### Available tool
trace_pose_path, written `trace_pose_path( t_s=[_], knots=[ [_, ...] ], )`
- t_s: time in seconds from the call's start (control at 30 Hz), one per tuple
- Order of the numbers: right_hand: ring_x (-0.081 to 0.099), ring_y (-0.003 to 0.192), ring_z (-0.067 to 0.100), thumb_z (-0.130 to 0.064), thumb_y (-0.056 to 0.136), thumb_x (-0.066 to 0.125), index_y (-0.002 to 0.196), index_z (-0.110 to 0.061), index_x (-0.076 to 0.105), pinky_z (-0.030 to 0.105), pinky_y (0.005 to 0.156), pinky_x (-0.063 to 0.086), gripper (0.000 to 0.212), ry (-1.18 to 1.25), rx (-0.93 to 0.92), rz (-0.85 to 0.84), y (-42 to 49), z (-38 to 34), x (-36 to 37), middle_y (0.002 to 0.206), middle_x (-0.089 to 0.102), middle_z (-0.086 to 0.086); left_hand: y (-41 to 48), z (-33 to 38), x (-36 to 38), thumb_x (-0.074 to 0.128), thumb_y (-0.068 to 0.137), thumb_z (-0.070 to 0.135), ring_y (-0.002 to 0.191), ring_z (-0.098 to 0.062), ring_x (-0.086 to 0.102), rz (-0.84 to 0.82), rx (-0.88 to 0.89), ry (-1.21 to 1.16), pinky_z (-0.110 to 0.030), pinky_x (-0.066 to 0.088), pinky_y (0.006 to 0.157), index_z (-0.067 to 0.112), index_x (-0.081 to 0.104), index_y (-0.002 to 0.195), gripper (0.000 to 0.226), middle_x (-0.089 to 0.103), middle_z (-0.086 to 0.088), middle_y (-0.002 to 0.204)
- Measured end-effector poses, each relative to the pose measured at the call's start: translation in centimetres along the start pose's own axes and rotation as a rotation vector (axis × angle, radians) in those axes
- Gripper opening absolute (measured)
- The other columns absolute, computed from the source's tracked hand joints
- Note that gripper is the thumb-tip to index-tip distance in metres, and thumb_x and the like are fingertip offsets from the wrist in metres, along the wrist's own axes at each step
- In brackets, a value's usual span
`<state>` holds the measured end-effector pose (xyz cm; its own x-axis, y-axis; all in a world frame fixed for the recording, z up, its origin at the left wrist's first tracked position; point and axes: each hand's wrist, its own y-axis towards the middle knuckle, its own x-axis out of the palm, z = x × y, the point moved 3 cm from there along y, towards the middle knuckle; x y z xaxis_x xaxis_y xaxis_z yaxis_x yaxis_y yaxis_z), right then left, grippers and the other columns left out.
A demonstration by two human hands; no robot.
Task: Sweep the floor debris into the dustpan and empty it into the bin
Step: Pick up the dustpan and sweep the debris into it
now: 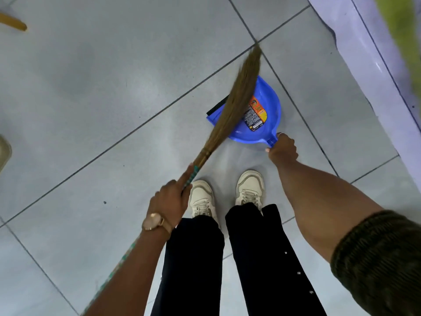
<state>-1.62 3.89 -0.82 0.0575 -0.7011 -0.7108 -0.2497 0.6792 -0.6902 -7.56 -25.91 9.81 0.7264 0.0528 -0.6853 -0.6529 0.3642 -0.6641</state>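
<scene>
- The left hand (pixel 167 197) grips the handle of a grass broom (pixel 237 99), fingers (pixel 185 176) wrapped round the green-banded shaft with the forefinger stretched along it toward the bristles.
- The broom slants up and to the right; its brown bristle head lies across the open mouth of the blue dustpan (pixel 271 106), and the tip reaches past the pan to a tile joint.
- The right hand (pixel 283 148) is closed on the dustpan's short handle, at the pan's near right corner.
- The dustpan sits on the grey tiled floor (pixel 102 87), just ahead of the person's feet, its black rubber lip facing left. An orange and black label (pixel 256 115) is stuck inside the pan.
- Debris in the pan cannot be made out; a small dark speck (pixel 104 202) lies on the floor left of the left hand.
- A rose-gold wristwatch (pixel 153 221) is on the left wrist; a dark olive sleeve (pixel 376 258) is pushed up the right arm.
- Two off-white sneakers (pixel 201 197) and black trousers (pixel 262 258) show below the hands.
- A pale lilac raised edge (pixel 364 53) runs along the floor at the right.
</scene>
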Motion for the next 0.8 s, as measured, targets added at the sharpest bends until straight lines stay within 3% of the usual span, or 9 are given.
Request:
trace_pose_path(
  t_s=[0.1,0.23,0.33,0.5,0.7,0.8],
  knots=[
    [0.056,0.116,0.038,-0.012,0.084,0.068,0.118,-0.010,0.054,0.047,0.097,0.046,0.038,-0.026,-0.031,-0.008,-0.4,-0.5,-0.7,0.124,0.058,0.015,-3.5,0.5,-0.7,0.029,0.098,0.046,0.078,-0.029,0.062,0.013,0.010,-0.012,-0.042,0.054,0.065,0.055,-0.003,0.142,0.055,0.056,-0.005,0.085],
    [0.056,0.116,0.038,-0.012,0.083,0.069,0.118,-0.009,0.053,0.046,0.095,0.046,0.038,0.012,0.002,-0.034,-1.7,-0.4,-1.6,0.124,0.058,0.015,-4.7,2.1,-3.2,0.030,0.094,0.044,0.070,-0.031,0.061,0.189,0.044,-0.056,-0.043,0.054,0.058,0.045,0.013,0.148,0.056,0.059,-0.010,0.085],
    [0.055,0.119,0.037,-0.010,0.084,0.067,0.119,-0.010,0.053,0.044,0.096,0.046,0.038,0.075,0.061,-0.057,-3.1,0.4,-1.6,0.127,0.058,0.014,-2.5,2.8,-4.7,0.037,0.099,0.037,0.077,-0.036,0.063,0.257,-0.039,-0.089,-0.043,0.052,0.062,0.041,0.016,0.150,0.055,0.064,-0.015,0.092],
    [0.055,0.120,0.036,-0.017,0.083,0.070,0.121,-0.009,0.052,0.042,0.094,0.047,0.042,0.034,0.144,-0.096,-3.9,1.8,-0.3,0.128,0.056,0.014,-1.3,2.6,-4.3,0.040,0.099,0.033,0.090,-0.038,0.064,0.076,-0.215,-0.035,-0.041,0.052,0.073,0.042,0.016,0.150,0.057,0.065,-0.019,0.105],
    [0.056,0.118,0.036,-0.014,0.081,0.072,0.119,-0.007,0.052,0.041,0.092,0.048,0.044,0.023,0.129,-0.095,-3.1,2.2,1.1,0.127,0.056,0.015,-5.1,2.8,-3.7,0.032,0.099,0.042,0.090,-0.027,0.064,-0.098,-0.122,0.093,-0.037,0.051,0.074,0.053,0.006,0.146,0.055,0.058,-0.002,0.092],
    [0.055,0.119,0.036,-0.008,0.082,0.069,0.119,-0.007,0.052,0.042,0.093,0.048,0.041,0.039,0.122,-0.077,-2.5,2.4,1.0,0.127,0.056,0.015,-7.9,3.4,-4.7,0.023,0.098,0.048,0.084,-0.019,0.062,-0.157,-0.085,0.109,-0.032,0.050,0.071,0.059,-0.010,0.141,0.055,0.052,0.004,0.090]
  ],
)
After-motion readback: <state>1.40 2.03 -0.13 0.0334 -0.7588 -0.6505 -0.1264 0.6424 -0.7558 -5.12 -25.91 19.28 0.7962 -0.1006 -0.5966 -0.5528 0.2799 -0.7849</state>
